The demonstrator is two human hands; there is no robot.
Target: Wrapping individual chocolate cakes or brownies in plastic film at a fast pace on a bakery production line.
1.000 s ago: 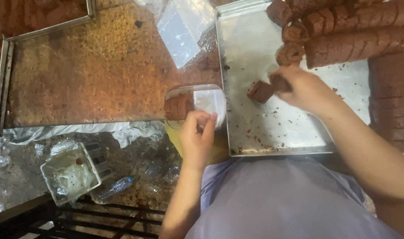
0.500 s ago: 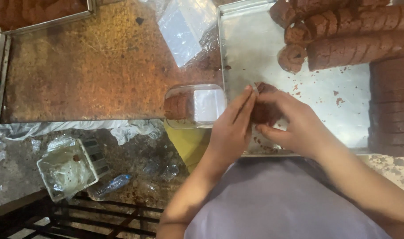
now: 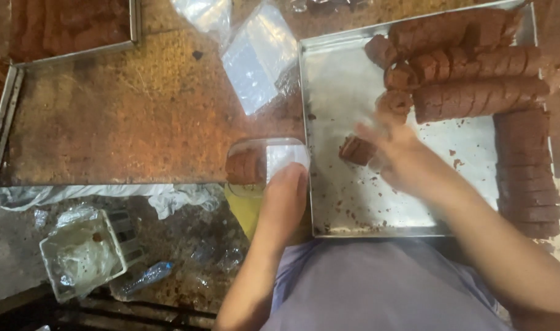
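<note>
My left hand rests against the near edge of a small clear plastic box that has brown slices in its left half. My right hand hovers over a metal tray, fingers spread and blurred, with nothing in it. A short stack of brown slices lies on the tray just left of that hand. Rows of sliced brown rolls fill the tray's far and right sides.
Clear plastic bags lie on the worn brown table beyond the box. Another tray sits at the far left. Below the table edge I see a white basket with plastic, a bottle and crumpled wrap.
My right hand carried slices toward the box, met the left hand, then moved back over the tray with its fingers apart. The slices now lie on the tray.
</note>
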